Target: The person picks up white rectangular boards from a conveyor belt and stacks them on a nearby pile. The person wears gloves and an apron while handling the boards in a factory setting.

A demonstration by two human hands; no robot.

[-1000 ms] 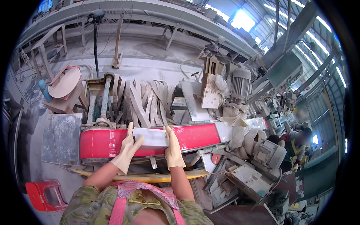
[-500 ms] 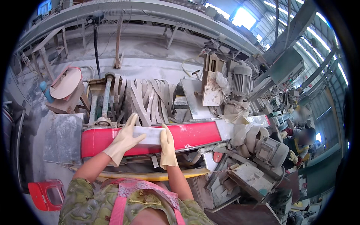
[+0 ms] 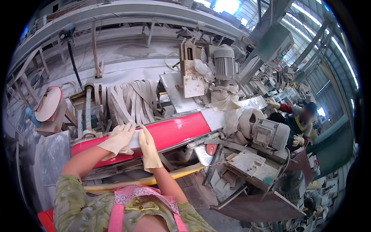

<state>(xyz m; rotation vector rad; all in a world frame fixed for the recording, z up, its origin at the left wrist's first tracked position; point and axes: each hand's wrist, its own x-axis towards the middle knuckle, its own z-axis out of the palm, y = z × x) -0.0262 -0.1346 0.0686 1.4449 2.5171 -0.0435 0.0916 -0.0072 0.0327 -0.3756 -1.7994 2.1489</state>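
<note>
Nearest the camera, at the lower edge, the person's patterned sleeves and pink apron straps [image 3: 118, 210] lead up to two forearms reaching forward. Both hands wear pale rubber gloves. The left hand [image 3: 118, 141] lies palm down on a pale flat strip [image 3: 135, 142] that rests on the red belt [image 3: 174, 131], its fingers spread narrowly and curled a little over the strip's near edge, apparently to press it flat and keep it from sliding. The right hand [image 3: 148, 152] stands just beside it, fingers straight and close together, laid along the strip's end and the belt's near side, seemingly as a guide that keeps the piece square; it grips nothing. Below the belt a yellow bar [image 3: 170, 176] runs across the machine frame. To the right sits a grey electric motor [image 3: 270, 133], dusted white. Beyond the belt, a fan of pale curved strips [image 3: 131, 102] leans in a rack, stacked on edge so that each can be lifted out singly. Farther off stand a second motor [image 3: 224, 63] and, at the right, another person [image 3: 301, 120] bent over the line.
</note>
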